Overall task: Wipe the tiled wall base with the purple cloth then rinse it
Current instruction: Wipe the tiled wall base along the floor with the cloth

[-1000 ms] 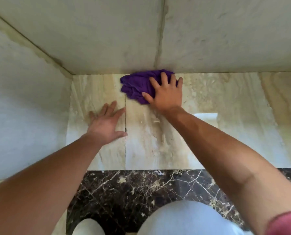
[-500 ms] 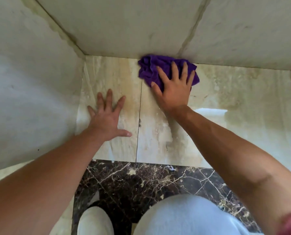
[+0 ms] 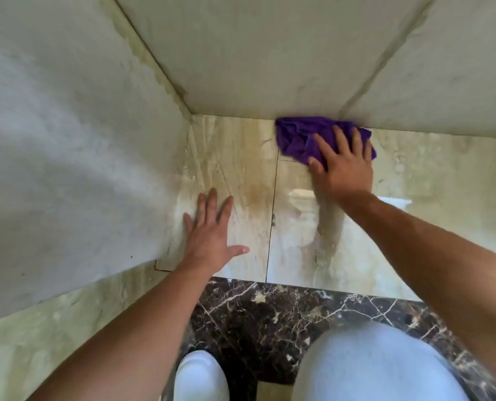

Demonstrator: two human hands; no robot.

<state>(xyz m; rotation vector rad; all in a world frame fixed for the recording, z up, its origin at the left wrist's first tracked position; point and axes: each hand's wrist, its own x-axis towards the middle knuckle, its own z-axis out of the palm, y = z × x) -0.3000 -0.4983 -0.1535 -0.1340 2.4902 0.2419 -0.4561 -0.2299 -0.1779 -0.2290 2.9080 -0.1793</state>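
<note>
At the far left a pale side wall (image 3: 67,169) is seen, meeting the back wall (image 3: 270,53) at a stained corner joint. Just right of that corner, the left hand (image 3: 209,238) is laid flat on the beige floor tile (image 3: 241,157), fingers spread and palm down; its grip is open and nothing is held, so it appears to serve as a brace.

Further right, past a dark grout line (image 3: 273,212), the cloth (image 3: 299,137) is found bunched on the floor tile and pushed up against the foot of the back wall, close to where a vertical wall joint comes down. The right hand (image 3: 342,166) is pressed flat on top of it, fingers extended over the folds rather than curled around them, so the cloth is pinned under an open grip, not clenched.

A damp-looking streak (image 3: 327,227) is visible on the tile below the right wrist. Dark marble (image 3: 270,314) and pale trouser knees (image 3: 371,363) fill the bottom of the view.

The wiping step is judged to be under way. It would be done well if pressure were kept even through the palm, the cloth's edge were driven tight into the angle where wall meets floor, and strokes were overlapped along that line. The cloth would best be refolded when soiled, so dirt is not smeared. Rinsing is not yet begun; no water source is seen.
</note>
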